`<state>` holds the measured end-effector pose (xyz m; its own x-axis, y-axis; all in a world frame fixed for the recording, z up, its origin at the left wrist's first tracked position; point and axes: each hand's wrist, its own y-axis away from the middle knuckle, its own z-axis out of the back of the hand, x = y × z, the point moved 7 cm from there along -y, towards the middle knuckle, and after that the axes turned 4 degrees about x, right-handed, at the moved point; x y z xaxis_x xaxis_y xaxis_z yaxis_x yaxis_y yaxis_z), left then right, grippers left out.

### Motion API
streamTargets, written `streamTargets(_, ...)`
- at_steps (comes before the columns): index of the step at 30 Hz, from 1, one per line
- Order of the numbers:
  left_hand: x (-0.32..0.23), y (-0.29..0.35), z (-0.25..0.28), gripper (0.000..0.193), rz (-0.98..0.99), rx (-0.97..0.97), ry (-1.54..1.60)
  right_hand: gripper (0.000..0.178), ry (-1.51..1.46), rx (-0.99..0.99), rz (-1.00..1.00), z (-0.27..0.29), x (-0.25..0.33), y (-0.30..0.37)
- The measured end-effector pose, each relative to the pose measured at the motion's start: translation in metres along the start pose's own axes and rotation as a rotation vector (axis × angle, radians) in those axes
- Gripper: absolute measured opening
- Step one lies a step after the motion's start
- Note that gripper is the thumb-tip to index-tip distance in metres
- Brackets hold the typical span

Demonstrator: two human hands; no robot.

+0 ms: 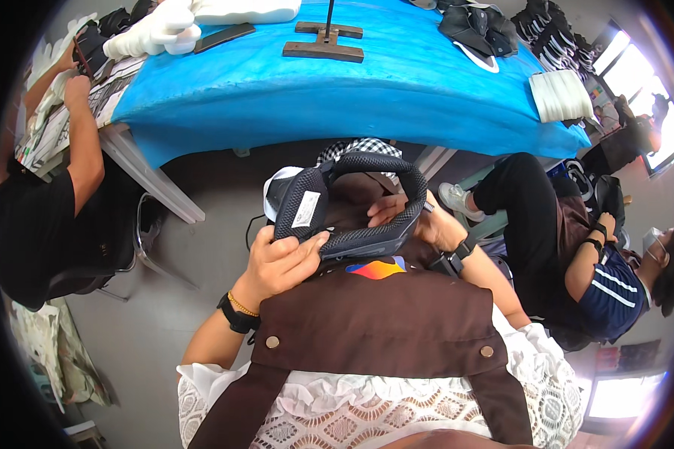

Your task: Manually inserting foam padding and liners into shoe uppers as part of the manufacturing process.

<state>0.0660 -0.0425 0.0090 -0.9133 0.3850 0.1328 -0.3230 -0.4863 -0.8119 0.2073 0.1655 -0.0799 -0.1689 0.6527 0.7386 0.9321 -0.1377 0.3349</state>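
Observation:
A black padded mesh piece (344, 241), shaped like a ring around a wide opening, is held up in front of my apron. On the inner face of its left side is a white printed label (305, 209), and a white rounded part (277, 187) shows beyond that side. My left hand (283, 262) grips the near left part of the rim, fingers folded and thumb along the edge. Around the right side goes my right hand (427, 221), with its fingers inside the opening; its thumb is hidden. Past the ring lies black-and-white checked cloth (363, 147).
A table under a blue cover (352, 105) stands ahead, with a dark metal stand (326, 49), white foam-like shapes (157, 30), black items (479, 30) and a white roll (560, 96). One person (614, 277) sits close on the right. Another person's arm (86, 142) works at the left.

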Motion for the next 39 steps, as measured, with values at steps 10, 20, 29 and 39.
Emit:
streamTargets(10,0.077,-0.010,0.006,0.031,0.614,-0.140,0.366,0.053,-0.469,0.217,0.600,-0.058,0.047,0.020)
streamTargets(20,0.044,-0.042,-0.051,0.042,0.852,0.169,1.014,0.066,0.357,-0.165,0.646,-0.055,0.017,0.017)
streamTargets(29,0.045,-0.054,-0.018,0.025,0.382,0.076,0.360,0.017,1.538,-0.623,0.594,-0.068,0.081,0.051)
streamTargets(39,0.005,-0.025,-0.038,0.020,0.159,0.246,0.230,0.040,2.471,-0.411,0.605,-0.152,0.042,0.028)
